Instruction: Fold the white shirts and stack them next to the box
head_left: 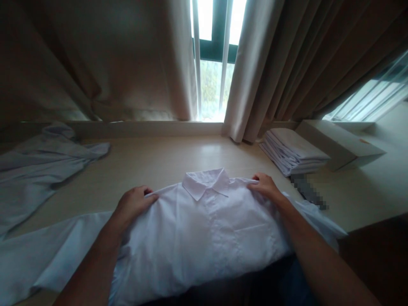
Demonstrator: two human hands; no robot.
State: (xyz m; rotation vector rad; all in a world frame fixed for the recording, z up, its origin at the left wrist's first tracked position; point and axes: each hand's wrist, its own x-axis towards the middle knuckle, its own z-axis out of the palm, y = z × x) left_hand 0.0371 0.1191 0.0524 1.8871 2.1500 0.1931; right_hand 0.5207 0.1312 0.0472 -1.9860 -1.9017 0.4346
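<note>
A white collared shirt (pixel 204 229) lies front-up on the pale wooden table (pixel 153 161), its collar pointing away from me and its hem hanging over the near edge. My left hand (pixel 134 204) is closed on the shirt's left shoulder. My right hand (pixel 266 185) is closed on the right shoulder. One sleeve spreads out across the table to the left.
Another light shirt (pixel 38 165) lies crumpled at the far left. A stack of folded white shirts (pixel 291 155) sits at the back right, with a white box (pixel 338 142) beside it. Beige curtains (pixel 127 63) and a window (pixel 213 59) stand behind the table.
</note>
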